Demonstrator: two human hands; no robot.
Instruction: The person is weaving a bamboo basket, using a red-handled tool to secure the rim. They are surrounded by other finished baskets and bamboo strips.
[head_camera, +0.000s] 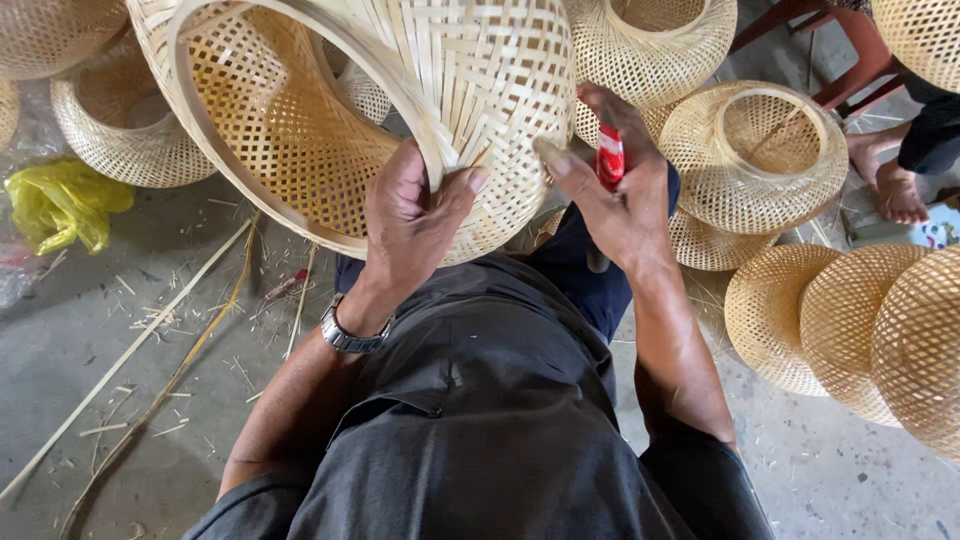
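Note:
A large woven bamboo basket (480, 90) is tilted over my lap, its open rim facing left. My left hand (410, 215), a metal watch (348, 335) on its wrist, grips the basket's rim with the thumb pressed on the weave. My right hand (615, 195) holds a small red-handled tool (610, 155) against the basket's right side, its index finger touching the woven strips.
Several more woven baskets lie around: upper left (120, 125), top middle (655, 40), right (755, 155) and lower right (860, 330). A yellow plastic bag (60, 205) and long bamboo strips (150, 340) lie on the concrete floor. Another person's bare foot (890, 180) rests by a red stool.

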